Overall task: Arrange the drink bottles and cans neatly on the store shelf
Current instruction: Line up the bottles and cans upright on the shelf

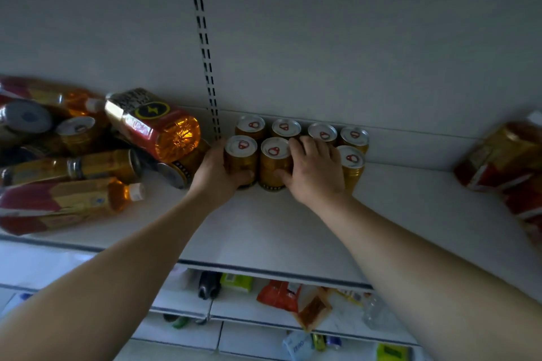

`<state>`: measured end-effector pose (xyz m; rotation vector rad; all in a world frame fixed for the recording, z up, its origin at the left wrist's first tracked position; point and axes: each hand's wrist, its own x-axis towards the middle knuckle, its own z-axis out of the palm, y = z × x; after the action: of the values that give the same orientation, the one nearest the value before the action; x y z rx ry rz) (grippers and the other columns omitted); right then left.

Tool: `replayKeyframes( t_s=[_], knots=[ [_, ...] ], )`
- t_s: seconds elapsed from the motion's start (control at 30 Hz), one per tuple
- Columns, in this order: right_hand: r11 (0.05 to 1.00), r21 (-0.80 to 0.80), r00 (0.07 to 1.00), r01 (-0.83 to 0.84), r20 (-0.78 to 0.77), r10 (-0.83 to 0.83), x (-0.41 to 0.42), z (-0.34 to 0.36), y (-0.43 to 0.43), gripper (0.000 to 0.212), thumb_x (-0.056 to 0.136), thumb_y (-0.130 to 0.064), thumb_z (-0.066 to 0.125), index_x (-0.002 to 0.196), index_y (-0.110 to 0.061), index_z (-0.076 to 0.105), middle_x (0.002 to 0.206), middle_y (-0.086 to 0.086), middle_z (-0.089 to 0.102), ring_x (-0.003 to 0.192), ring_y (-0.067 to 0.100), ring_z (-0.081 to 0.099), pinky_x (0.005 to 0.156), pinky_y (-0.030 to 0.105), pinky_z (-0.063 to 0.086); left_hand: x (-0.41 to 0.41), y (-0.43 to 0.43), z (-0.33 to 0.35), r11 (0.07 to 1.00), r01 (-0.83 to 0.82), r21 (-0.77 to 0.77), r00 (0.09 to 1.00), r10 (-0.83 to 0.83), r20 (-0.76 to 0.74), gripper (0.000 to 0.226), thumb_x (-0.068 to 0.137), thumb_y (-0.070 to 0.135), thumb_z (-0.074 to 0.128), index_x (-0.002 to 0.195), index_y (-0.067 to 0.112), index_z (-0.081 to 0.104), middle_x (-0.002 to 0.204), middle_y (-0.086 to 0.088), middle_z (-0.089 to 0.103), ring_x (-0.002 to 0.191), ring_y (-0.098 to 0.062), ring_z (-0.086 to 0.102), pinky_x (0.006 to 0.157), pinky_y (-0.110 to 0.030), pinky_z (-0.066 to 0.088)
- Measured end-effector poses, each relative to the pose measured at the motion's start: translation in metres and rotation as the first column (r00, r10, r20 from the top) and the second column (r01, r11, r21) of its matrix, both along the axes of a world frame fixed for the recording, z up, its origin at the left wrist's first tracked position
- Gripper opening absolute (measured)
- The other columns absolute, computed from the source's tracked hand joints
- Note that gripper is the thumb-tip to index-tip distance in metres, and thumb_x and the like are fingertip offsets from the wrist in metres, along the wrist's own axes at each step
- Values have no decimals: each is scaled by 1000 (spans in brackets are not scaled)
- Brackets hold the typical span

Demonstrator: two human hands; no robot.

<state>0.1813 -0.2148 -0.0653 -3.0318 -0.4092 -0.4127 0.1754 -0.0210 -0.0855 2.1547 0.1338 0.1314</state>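
On the white store shelf [293,228], a block of gold cans [324,130] stands upright against the back panel, pull-tab lids up, in two rows that touch each other. Four are in the far row. In the near row three are in view, with a stretch hidden under a hand.

The left hand [215,176] grasps the leftmost front can [241,155], with the thumb laid across its near face and the fingers wrapped round its left side. The right hand [315,170] lies over the near row and grasps the second front can [274,164]. Its thumb presses the near face low down and its fingers curl over the lids to the right of that can's top. Whether another can sits under the palm cannot be told. The right-end front can [353,167] stands just beside that hand.

To the left, a jumbled heap lies on the shelf. An amber drink bottle [155,126] with a red and gold label rests tilted on top, its base towards the cans. A similar capped bottle [67,202] lies on its side nearest the shelf edge. Tipped-over cans [77,132] are wedged among the bottles. At the far right edge, well apart from the block, more red-labelled bottles [501,155] lie on their sides, blurred.

A slotted upright [205,47] runs up the back panel just left of the cans. Lower shelves [181,302] hold mixed goods, among them an orange packet [278,294].
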Motion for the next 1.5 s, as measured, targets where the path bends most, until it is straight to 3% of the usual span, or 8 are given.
replayKeyframes(
  t_s=[0.2, 0.33, 0.63, 0.77, 1.1, 1.27, 1.37, 1.5],
  knots=[
    [985, 66, 987, 160, -41, -158, -8, 11, -28, 93, 77, -69, 61, 151, -25, 24, 155, 7, 21, 145, 31, 15, 116, 53, 15, 11, -5, -3, 997, 35, -66, 999, -33, 17, 68, 73, 24, 79, 130, 22, 41, 123, 1, 58, 113, -18, 54, 92, -32, 43],
    [911, 227, 917, 343, -292, -272, -10, 11, -58, 100, 77, -66, 65, 154, -30, 11, 161, 10, 7, 143, 36, 21, 110, 49, 30, 13, -5, 2, 984, 45, -171, 998, -51, -30, 76, 70, 15, 82, 130, 17, 36, 115, 1, 53, 107, -15, 50, 92, -32, 42],
    [891, 346, 943, 295, -255, -213, -8, 7, -64, 71, 74, -57, 74, 136, -34, 48, 160, 3, 13, 140, 33, 27, 110, 39, 31, 11, -18, 2, 972, 61, -229, 998, -61, 7, 58, 65, 2, 83, 92, 36, 44, 92, 15, 56, 91, -6, 55, 88, -28, 43],
    [878, 380, 944, 291, -264, -198, -6, 6, -73, 73, 72, -54, 75, 136, -32, 48, 159, 0, 15, 142, 29, 24, 110, 37, 28, 13, -23, 0, 970, 57, -238, 998, -63, -18, 75, 51, 25, 91, 116, 25, 52, 111, 9, 65, 106, -11, 62, 95, -41, 50],
    [958, 48, 896, 281, -370, -244, -2, 19, -79, 99, 74, -83, 47, 153, -34, 12, 163, -5, 3, 142, 33, 21, 108, 49, 31, 8, -31, 12, 976, 33, -216, 998, -42, -36, 86, 63, 5, 85, 132, 19, 36, 115, 5, 55, 110, -15, 54, 90, -30, 42],
    [993, -11, 947, 115, -301, -113, 8, 48, -65, 99, 74, -89, 32, 153, -32, 13, 162, 3, 11, 147, 32, 12, 115, 57, 19, -20, -23, 40, 995, 43, -93, 993, -53, -108, 97, 72, 11, 81, 145, 13, 18, 115, 5, 48, 109, -14, 47, 94, -32, 44],
    [1000, 8, 957, -2, -291, 4, 19, 63, -44, 95, 79, -85, 30, 153, -28, 15, 161, 5, 18, 146, 31, 18, 115, 53, 23, -47, -18, 53, 991, 96, 90, 989, -84, -123, 71, 80, 12, 73, 138, 17, 32, 102, 13, 50, 94, -7, 49, 78, -11, 42],
    [990, 4, 943, -141, -305, 136, 23, 73, 1, 93, 80, -83, 33, 153, -26, 21, 159, 5, 26, 142, 31, 27, 112, 50, 29, -87, 12, 58, 953, 64, 295, 970, 9, -241, 85, 82, 44, 69, 149, 25, 21, 148, -2, 38, 129, -22, 43, 102, -29, 37]
  ],
)
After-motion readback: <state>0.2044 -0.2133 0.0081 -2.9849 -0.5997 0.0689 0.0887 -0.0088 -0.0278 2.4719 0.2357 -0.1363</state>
